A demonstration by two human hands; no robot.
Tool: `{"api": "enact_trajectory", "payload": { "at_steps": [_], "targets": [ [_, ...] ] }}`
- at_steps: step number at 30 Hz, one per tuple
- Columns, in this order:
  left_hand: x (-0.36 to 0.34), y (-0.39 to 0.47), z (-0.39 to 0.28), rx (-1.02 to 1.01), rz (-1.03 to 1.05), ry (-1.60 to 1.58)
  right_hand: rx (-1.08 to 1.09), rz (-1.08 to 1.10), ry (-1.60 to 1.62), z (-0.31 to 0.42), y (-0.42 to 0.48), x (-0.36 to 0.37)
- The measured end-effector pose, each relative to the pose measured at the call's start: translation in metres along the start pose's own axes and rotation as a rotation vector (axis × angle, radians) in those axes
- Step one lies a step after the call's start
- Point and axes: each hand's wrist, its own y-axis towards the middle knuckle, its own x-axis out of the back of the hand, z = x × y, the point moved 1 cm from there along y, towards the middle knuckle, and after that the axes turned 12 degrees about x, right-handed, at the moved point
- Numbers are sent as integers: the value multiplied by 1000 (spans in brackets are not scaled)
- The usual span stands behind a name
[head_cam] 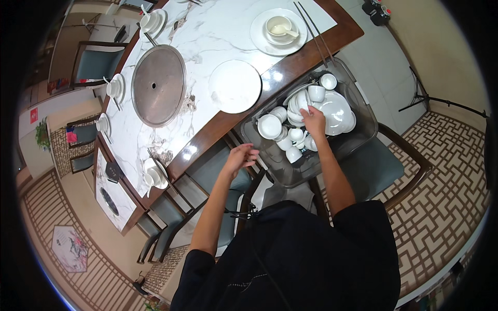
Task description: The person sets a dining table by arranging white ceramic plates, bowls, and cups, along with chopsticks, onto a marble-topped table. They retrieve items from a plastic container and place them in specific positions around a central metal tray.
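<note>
My right hand [314, 119] reaches into a grey plastic tub [290, 178] and has its fingers on the rim of a white bowl [302, 100] in a nested pile. Beside that pile lie white plates [337, 110], white cups [293, 154] and small dishes [269, 126]. Over the tub's left edge, my left hand [240, 158] hovers with fingers apart, holding nothing. A large white plate [235, 86] rests on the marble-topped table [202, 116] near its wooden edge. Farther up, a place setting has a plate [260, 33], a bowl [277, 22] with a spoon, and dark chopsticks [312, 31].
A round metal cover [158, 85] is set into the tabletop. More settings [153, 179] with bowls and spoons line its far side. The tub sits over a chair seat [375, 171]; other chairs [218, 163] stand at the left. A black stand [428, 98] is by the wall.
</note>
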Motion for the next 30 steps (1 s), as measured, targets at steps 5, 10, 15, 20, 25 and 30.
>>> {"api": "enact_trajectory", "payload": {
  "at_steps": [5,10,15,20,25,30],
  "targets": [
    [-44,5,-35,-55,29,-21,279,24,-127,45,-46,1],
    [-85,5,-68,-83,-66,-80,532,196,-135,82,-85,8],
    [-75,30,-51,-254,-211,157,705,347,-177,104,-101,15],
    [-76,9,-52,-373,-316,494,347,-20,-33,113,-96,10],
    [-79,-5,-54,-514,-468,610,199,117,-432,104,-76,-1],
    [-72,-25,-72,-534,-527,476,405,126,-454,133,-63,-14]
  ]
}}
